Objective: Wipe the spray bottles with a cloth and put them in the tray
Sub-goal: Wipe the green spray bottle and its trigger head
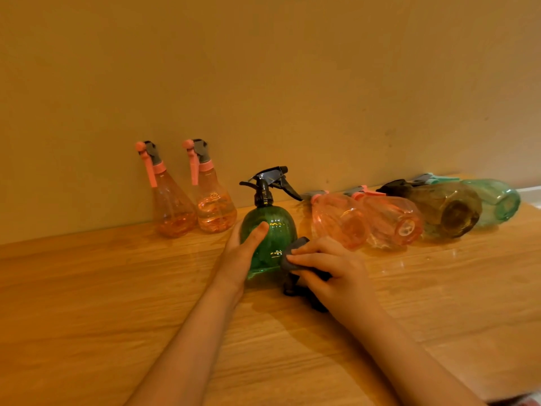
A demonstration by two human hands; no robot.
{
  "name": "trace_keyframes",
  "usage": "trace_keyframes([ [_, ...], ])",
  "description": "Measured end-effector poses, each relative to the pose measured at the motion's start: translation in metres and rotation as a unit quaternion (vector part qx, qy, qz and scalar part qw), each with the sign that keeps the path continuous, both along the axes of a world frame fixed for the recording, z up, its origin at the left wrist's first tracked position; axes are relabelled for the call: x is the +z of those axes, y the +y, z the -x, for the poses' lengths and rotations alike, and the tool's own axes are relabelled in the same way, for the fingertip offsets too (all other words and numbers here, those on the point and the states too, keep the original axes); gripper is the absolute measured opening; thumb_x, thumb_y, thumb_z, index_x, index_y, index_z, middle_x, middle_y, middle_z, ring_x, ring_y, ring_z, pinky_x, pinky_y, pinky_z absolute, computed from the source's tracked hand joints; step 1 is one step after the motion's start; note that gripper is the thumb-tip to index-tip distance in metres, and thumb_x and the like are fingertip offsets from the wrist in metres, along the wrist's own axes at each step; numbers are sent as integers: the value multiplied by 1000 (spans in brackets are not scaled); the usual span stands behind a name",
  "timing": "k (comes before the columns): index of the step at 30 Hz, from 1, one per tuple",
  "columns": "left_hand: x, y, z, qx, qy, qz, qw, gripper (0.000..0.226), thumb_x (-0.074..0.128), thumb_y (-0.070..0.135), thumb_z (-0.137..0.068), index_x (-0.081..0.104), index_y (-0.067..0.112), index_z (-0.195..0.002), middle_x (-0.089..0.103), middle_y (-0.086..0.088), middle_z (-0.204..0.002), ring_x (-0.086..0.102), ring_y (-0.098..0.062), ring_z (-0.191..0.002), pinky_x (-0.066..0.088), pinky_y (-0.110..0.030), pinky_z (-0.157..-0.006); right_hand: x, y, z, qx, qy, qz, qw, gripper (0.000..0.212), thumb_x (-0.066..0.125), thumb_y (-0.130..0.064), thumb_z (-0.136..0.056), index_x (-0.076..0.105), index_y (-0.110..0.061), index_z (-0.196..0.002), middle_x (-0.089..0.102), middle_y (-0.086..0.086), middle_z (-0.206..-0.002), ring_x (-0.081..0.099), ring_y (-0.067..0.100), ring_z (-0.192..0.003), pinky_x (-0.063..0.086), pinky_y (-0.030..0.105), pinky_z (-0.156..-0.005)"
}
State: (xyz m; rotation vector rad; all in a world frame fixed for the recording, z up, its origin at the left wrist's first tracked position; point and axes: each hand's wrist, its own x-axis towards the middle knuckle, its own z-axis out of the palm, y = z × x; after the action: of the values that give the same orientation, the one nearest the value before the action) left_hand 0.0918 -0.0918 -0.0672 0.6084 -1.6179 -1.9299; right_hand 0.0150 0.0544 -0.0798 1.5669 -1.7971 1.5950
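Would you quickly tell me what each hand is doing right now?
Left hand: grips the green spray bottle.
Right hand: holds the dark cloth against it.

A wooden desk (117, 303) runs along a wall. Two pink spray bottles (175, 206) (215, 203) stand upright on it at the back left. A green spray bottle (273, 227) stands near the middle. To its right, two pink bottles (336, 218) (392, 221), a brown bottle (445, 206) and a pale green bottle (497, 200) lie on their sides in a row, bases facing forward.
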Motion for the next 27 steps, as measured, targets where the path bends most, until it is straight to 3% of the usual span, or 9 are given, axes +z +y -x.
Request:
trace_keyframes([
  [2, 3, 0, -1, -2, -3, 14, 1000, 43, 70, 40, -65, 58, 31, -105, 67, 0, -104, 65, -17, -95, 54, -31, -77, 0, 0, 0, 0, -1, 0, 1000, 17, 65, -20, -78, 74, -13, -91, 64, -8, -91, 60, 7, -87, 48, 17, -77],
  [4, 4, -4, -2, -2, -3, 26, 1000, 37, 76, 32, -70, 61, 28, -103, 68, 0, -100, 67, -14, -87, 54, -26, -68, 0, 0, 1, -8, -9, -3, 1000, 15, 69, -17, -76, 74, -13, -90, 64, -9, -90, 60, 5, -86, 48, 15, -77],
  [7, 4, -8, -6, -7, 1, 26, 1000, 35, 60, 34, -66, 63, 26, -100, 68, -1, -93, 68, -11, -78, 55, -24, -61, -1, -1, 4, -22, -14, -11, 1000, 16, 70, -8, -72, 74, -11, -87, 64, -10, -87, 60, 2, -84, 47, 11, -76],
  [11, 2, -4, -6, -25, 11, 26, 999, 48, 66, 40, -59, 61, 26, -105, 68, -2, -94, 69, -12, -78, 55, -27, -63, 0, -1, 3, -38, -25, 1, 999, 17, 69, -7, -72, 74, -12, -87, 67, -7, -88, 62, 2, -85, 49, 13, -76],
  [15, 3, 0, -5, -29, 16, 23, 999, 41, 63, 35, -66, 59, 28, -106, 67, -3, -98, 69, -12, -79, 55, -27, -64, 12, -8, 1, -57, -69, 19, 996, 15, 71, -7, -73, 75, -12, -86, 68, -4, -85, 63, 4, -84, 51, 16, -75],
  [20, 3, 0, -7, -39, 19, 33, 999, 57, 71, 46, -50, 61, 30, -104, 69, -1, -95, 70, -14, -80, 57, -31, -66, 51, -25, 16, -82, -64, -60, 993, 20, 71, 1, -75, 74, -13, -89, 65, -10, -81, 59, -5, -76, 46, 8, -75],
  [24, 2, 4, -7, -37, 33, 65, 997, 62, 70, 44, -50, 59, 24, -107, 67, -2, -96, 69, -15, -83, 55, -26, -64, 81, -40, 25, -75, -70, -173, 980, 16, 65, 2, -80, 75, -8, -87, 67, -1, -85, 57, 8, -80, 41, 12, -73],
  [27, -1, 4, -5, -22, 36, 61, 997, 62, 69, 45, -50, 59, 24, -107, 67, -6, -98, 68, -23, -90, 57, -33, -68, 81, -39, 24, -73, -58, -191, 977, 17, 63, 1, -81, 75, -8, -89, 63, -4, -82, 54, 5, -78, 39, 4, -69],
])
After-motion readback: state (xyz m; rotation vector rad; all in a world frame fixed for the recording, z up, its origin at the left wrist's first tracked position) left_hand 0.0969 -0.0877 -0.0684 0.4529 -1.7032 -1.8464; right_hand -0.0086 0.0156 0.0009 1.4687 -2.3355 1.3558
